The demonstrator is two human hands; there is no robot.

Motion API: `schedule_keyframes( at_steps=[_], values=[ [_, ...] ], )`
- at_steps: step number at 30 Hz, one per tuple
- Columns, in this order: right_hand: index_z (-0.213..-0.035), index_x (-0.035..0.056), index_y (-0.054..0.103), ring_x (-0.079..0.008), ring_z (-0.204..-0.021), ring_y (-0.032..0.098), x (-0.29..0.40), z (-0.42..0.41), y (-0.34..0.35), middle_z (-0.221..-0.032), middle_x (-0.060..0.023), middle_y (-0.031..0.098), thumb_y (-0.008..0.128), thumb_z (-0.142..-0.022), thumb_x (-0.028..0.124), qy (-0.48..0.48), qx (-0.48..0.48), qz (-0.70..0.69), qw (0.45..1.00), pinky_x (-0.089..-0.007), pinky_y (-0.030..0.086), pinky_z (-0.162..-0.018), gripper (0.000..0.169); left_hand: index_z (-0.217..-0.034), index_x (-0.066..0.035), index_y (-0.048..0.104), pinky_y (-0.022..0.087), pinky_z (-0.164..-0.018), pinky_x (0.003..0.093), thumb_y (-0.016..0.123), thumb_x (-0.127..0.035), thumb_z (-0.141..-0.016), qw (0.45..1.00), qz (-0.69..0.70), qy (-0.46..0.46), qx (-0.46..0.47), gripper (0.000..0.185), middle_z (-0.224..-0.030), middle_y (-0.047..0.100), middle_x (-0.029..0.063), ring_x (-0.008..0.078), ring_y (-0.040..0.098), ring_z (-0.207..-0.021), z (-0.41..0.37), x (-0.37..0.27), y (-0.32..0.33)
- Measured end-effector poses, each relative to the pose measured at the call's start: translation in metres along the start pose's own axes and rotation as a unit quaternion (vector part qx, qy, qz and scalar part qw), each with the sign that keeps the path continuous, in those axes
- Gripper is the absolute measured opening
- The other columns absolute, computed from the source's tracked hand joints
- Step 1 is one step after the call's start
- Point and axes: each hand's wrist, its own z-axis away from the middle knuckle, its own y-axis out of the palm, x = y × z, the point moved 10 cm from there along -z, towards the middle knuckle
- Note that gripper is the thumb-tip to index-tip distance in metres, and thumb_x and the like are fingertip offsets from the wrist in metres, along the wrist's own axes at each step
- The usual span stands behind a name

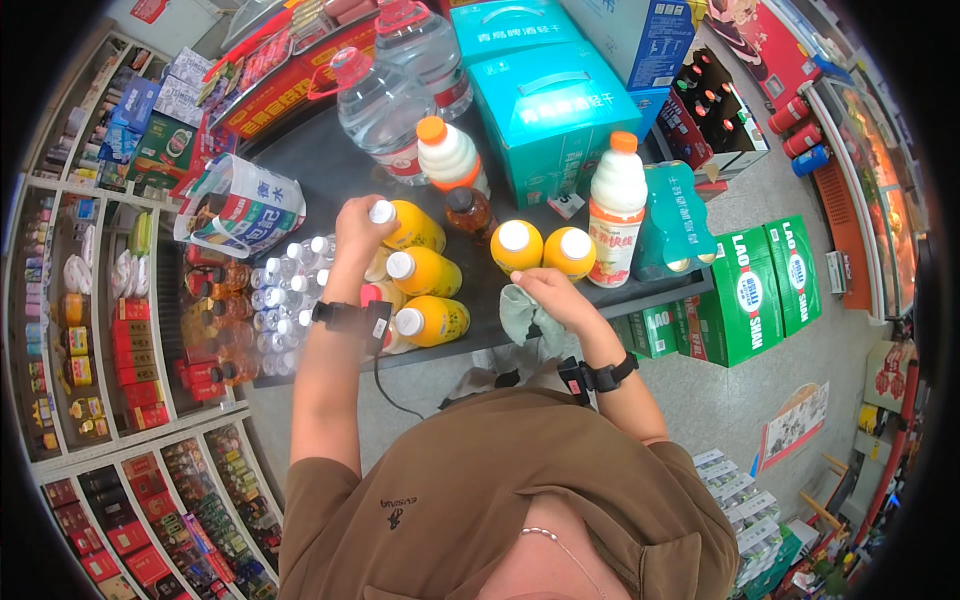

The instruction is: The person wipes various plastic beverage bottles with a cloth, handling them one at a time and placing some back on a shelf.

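My left hand (358, 229) grips an orange-yellow juice bottle (416, 226) around its white cap. Two similar yellow bottles (429, 273) stand in a row nearer to me, with pale bottles partly hidden beside them. In my right hand (553, 296) is a crumpled grey-green cloth (523, 313), close to the table's front edge. Just beyond that hand are two more white-capped yellow bottles (517, 246). To their right stands a milky drink bottle with an orange cap (616, 210). A dark-capped brown bottle (470, 213) is between the yellow groups.
Small water bottles (289, 292) crowd the dark table's (487, 330) left part, near a striped paper tub (255, 202). Large water jugs (390, 112), a teal beer carton (551, 112) and a shrink-wrapped can pack (673, 217) stand farther back. Green cartons (739, 292) sit on the floor at right.
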Motion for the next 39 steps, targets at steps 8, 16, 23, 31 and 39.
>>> schedule_keyframes(
  at_steps=[8, 16, 23, 31, 39],
  values=[
    [-0.075, 0.0026, 0.059, -0.0055, -0.065, 0.039, 0.005, 0.0, 0.003, -0.067, 0.0066, 0.044, 0.058, -0.095, 0.04, 0.001, 0.004, 0.013, 1.0, -0.0245, 0.036, -0.059, 0.043, -0.11, -0.001, 0.067, 0.049, -0.087, 0.0383, 0.079, -0.014, -0.065, 0.999, -0.023, 0.019, 0.032, 0.048, -0.108, 0.064, 0.0214, 0.0339, 0.063, -0.099, 0.004, -0.005, 0.002],
    [-0.077, 0.0015, 0.06, -0.0061, -0.068, 0.041, 0.008, -0.002, 0.003, -0.07, 0.006, 0.047, 0.057, -0.095, 0.041, -0.023, 0.013, 0.014, 1.0, -0.0246, 0.037, -0.062, 0.043, -0.128, 0.003, 0.053, 0.044, -0.097, 0.0393, 0.075, -0.022, -0.076, 1.0, 0.009, 0.014, 0.022, 0.061, -0.122, 0.057, 0.0218, 0.0346, 0.056, -0.113, 0.018, -0.003, -0.013],
    [-0.086, 0.0, 0.063, -0.0056, -0.073, 0.044, 0.011, 0.003, -0.004, -0.077, 0.0049, 0.052, 0.057, -0.096, 0.039, -0.03, 0.014, 0.011, 0.999, -0.0237, 0.039, -0.066, 0.041, -0.132, -0.005, 0.053, 0.045, -0.096, 0.035, 0.07, -0.016, -0.085, 0.993, 0.054, 0.102, 0.012, 0.051, -0.126, 0.056, 0.0146, 0.0268, 0.056, -0.116, 0.052, -0.093, -0.049],
    [-0.086, 0.0021, 0.063, -0.0044, -0.074, 0.045, 0.003, 0.028, -0.026, -0.078, 0.0052, 0.053, 0.057, -0.096, 0.036, 0.027, 0.049, 0.084, 0.995, -0.0228, 0.039, -0.066, 0.036, -0.132, -0.008, 0.053, 0.048, -0.085, 0.0349, 0.071, -0.012, -0.082, 0.974, 0.146, 0.142, 0.098, 0.053, -0.124, 0.057, 0.0095, 0.0231, 0.059, -0.108, 0.087, -0.144, 0.033],
    [-0.087, 0.0053, 0.059, -0.0063, -0.08, 0.049, 0.017, 0.049, -0.073, -0.083, 0.0033, 0.056, 0.063, -0.092, 0.024, -0.081, -0.068, 0.067, 0.992, -0.0233, 0.042, -0.072, 0.019, -0.125, -0.003, 0.055, 0.043, -0.096, 0.0412, 0.076, -0.011, -0.074, 0.976, 0.137, 0.17, -0.008, 0.055, -0.12, 0.056, 0.0176, 0.0364, 0.053, -0.112, 0.088, -0.17, 0.088]
  ],
)
